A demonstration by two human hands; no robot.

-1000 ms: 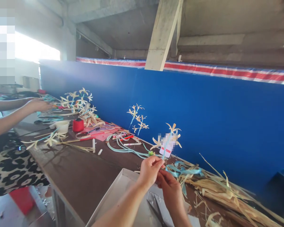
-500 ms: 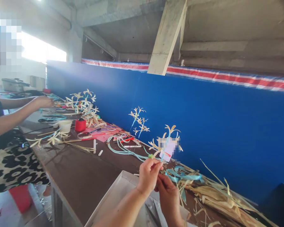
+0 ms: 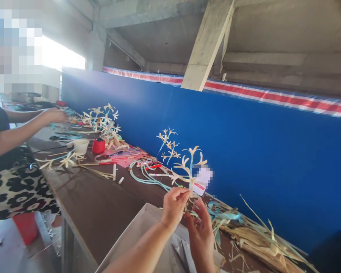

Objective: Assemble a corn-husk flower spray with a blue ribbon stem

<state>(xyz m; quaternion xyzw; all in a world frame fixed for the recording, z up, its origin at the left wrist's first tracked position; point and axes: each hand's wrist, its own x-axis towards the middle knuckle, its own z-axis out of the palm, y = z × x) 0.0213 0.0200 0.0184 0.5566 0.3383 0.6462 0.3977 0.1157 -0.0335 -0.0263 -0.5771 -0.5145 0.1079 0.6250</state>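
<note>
My left hand [image 3: 173, 208] is closed in a pinch on the lower stem of an artificial flower spray [image 3: 184, 165]. The spray stands upright, with cream, curled, husk-like petals and a pale blue wrapped stem. Just right of and below the stem is my right hand [image 3: 201, 229], its thumb and fingers apart and nothing clearly visible between them. Beneath my hands lies a whitish shallow tray [image 3: 136, 233], where dark scissor blades [image 3: 180, 254] show between my forearms.
Dried husks [image 3: 252, 239] and blue ribbon [image 3: 226, 216] lie at right. Pale blue cord [image 3: 142, 176], a red spool [image 3: 98, 146] and finished flower sprays [image 3: 102, 117] lie further along the table [image 3: 102, 212]. A blue partition [image 3: 258, 159] runs behind. A co-worker's hand [image 3: 55, 115] works at left.
My right hand has come away from the stem and its fingers have spread. The flower spray in my left hand has shifted slightly left and turned. The camera view has shifted a little.
</note>
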